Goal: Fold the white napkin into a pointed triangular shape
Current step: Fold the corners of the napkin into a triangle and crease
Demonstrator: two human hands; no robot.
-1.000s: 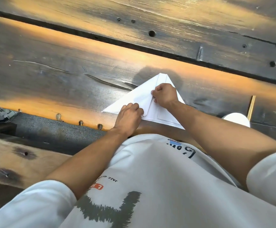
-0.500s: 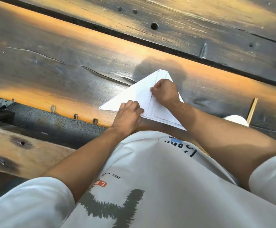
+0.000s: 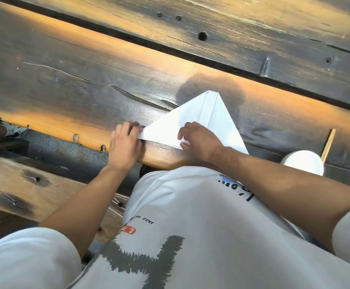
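The white napkin (image 3: 209, 113) lies folded into a triangle on the dark wooden table (image 3: 86, 84), its blunt apex pointing away from me, with creases running down from the apex. My left hand (image 3: 125, 142) pinches the napkin's left corner between thumb and fingers near the table's front edge. My right hand (image 3: 199, 138) rests on the napkin's lower middle, fingers bent and pressing the near edge down. The napkin's right corner reaches out past my right wrist.
A white cup (image 3: 302, 162) stands at the right by my right forearm, with a thin wooden stick (image 3: 328, 144) beside it. A wooden bench (image 3: 23, 184) runs below the table on the left. Someone's shoe (image 3: 9, 128) shows at the far left.
My left hand slid left from the napkin's middle out to its left corner and took hold of it. My right hand moved down toward the near edge.
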